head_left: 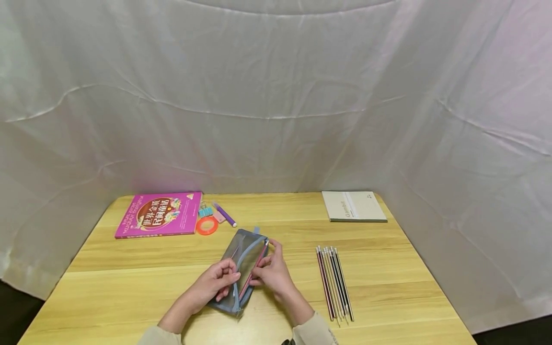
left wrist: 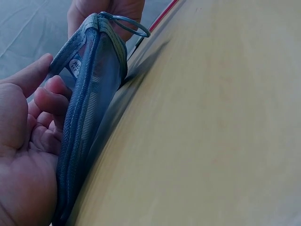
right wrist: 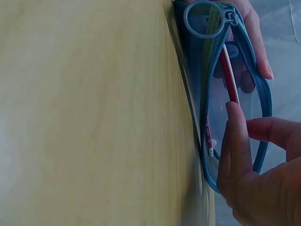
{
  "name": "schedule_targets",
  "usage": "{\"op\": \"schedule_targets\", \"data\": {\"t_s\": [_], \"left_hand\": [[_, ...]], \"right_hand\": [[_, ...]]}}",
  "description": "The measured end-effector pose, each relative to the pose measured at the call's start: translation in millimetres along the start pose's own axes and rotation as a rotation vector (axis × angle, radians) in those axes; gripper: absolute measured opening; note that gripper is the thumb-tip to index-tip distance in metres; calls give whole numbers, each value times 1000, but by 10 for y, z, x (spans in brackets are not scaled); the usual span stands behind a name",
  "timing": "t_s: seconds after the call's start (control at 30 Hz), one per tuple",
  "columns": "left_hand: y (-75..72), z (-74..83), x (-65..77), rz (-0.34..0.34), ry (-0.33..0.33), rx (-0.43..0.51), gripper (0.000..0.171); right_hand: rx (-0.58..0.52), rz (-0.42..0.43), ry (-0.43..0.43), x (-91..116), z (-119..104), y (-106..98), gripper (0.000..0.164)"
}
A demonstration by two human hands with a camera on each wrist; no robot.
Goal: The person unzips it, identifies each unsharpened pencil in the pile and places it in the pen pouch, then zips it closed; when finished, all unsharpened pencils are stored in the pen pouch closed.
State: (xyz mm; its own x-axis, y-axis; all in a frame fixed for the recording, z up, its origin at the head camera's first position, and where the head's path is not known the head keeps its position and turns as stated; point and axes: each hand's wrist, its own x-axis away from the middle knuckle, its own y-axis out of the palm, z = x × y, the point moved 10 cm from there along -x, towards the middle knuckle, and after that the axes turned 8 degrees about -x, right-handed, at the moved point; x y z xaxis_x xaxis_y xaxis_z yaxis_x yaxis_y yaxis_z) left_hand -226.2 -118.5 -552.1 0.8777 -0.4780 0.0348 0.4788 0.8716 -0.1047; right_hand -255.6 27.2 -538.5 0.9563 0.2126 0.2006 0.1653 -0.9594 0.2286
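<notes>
A grey mesh pencil case (head_left: 247,240) with a blue zipper lies slanted on the table, its mouth unzipped. My left hand (head_left: 217,279) holds the left side of its opening, with curled fingers at the zipper edge in the left wrist view. Inside the mouth, my right hand (head_left: 275,274) pinches a red pencil (right wrist: 229,75) between thumb and fingers; the pencil lies along the opening. Another red pencil (right wrist: 209,136) with a white end shows inside the case. A zipper ring (right wrist: 203,20) hangs at the case's near end.
Several pencils (head_left: 334,282) lie side by side on the right. A pink book (head_left: 159,215), an orange tape roll (head_left: 207,225), blue clips (head_left: 205,212), a pink eraser (head_left: 219,217) and a purple marker (head_left: 225,214) lie back left. A pale notebook (head_left: 354,206) lies back right.
</notes>
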Motion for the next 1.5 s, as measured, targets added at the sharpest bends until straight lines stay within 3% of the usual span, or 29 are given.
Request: {"op": "schedule_targets", "data": {"t_s": [0.47, 1.07, 1.5], "left_hand": [[7, -16, -19, 2, -48, -60, 23], [47, -40, -12, 2, -71, -73, 26], [39, -27, -20, 5, -63, -67, 26]], "right_hand": [[7, -46, 16, -36, 7, 57, 115], [22, -79, 47, -70, 80, 106, 118], [81, 17, 23, -103, 65, 45, 116]]}}
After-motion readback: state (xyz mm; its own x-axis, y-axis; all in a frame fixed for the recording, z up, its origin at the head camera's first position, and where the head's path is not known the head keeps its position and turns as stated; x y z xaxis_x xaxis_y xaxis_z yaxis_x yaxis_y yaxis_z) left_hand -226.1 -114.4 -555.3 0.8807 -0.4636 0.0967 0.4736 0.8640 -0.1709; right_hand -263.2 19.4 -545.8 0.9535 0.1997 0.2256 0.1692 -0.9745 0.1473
